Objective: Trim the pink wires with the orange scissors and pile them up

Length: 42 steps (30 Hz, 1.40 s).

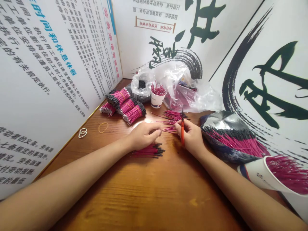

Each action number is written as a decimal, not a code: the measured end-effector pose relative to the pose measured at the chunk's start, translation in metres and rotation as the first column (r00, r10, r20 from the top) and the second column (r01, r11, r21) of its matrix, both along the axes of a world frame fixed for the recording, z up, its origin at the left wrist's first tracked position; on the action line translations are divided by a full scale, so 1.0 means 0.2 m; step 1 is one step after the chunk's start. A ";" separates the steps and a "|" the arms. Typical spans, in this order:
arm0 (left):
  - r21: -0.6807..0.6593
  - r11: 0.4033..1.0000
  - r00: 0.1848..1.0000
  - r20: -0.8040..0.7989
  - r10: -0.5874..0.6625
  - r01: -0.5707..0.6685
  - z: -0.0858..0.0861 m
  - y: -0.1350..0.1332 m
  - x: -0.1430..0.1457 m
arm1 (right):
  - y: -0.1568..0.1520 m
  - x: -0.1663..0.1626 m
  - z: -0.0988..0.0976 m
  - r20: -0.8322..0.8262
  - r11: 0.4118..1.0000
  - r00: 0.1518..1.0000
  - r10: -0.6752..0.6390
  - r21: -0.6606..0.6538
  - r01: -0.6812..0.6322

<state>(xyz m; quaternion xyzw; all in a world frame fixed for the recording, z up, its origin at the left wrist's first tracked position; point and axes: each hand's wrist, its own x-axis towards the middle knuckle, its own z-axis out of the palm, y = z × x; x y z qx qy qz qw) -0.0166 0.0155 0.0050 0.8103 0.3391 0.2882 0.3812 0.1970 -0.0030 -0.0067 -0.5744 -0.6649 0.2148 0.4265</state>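
Note:
My left hand (144, 134) is closed, its fingers curled in and thumb against them; whatever it may hold is hidden. Just under and in front of it lies a pile of magenta wires (149, 152) with black ends pointing right. My right hand (190, 134) grips a slim orange-handled tool (182, 132) whose dark pointed tip faces away from me; its exact kind is unclear. Beyond and left of those fingers, more loose magenta wires (172, 117) are spread on the table, a few sticking out to the left.
Rubber-banded wire bundles (126, 106) are stacked at the back left, beside a paper cup (157, 100) of wires and clear plastic bags (192, 96). Rubber bands (103, 127) lie left. On the right are an open bag of wires (235, 141) and a tilted cup (260, 171). Printed panels enclose the wooden table (149, 199).

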 end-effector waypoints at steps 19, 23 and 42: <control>0.346 0.932 0.957 -0.217 0.192 -0.108 -0.04 0.04 0.01 | 0.01 -0.03 -0.01 0.486 0.991 0.871 0.071 0.066 -0.117; 0.389 0.921 0.941 -0.301 0.154 -0.026 -0.04 0.04 0.01 | 0.00 -0.03 0.00 0.445 0.986 0.887 0.121 0.049 -0.159; 0.412 0.896 0.936 -0.352 -0.010 0.165 -0.01 0.01 0.02 | 0.01 -0.01 0.01 -0.141 0.998 0.988 0.058 -0.023 -0.062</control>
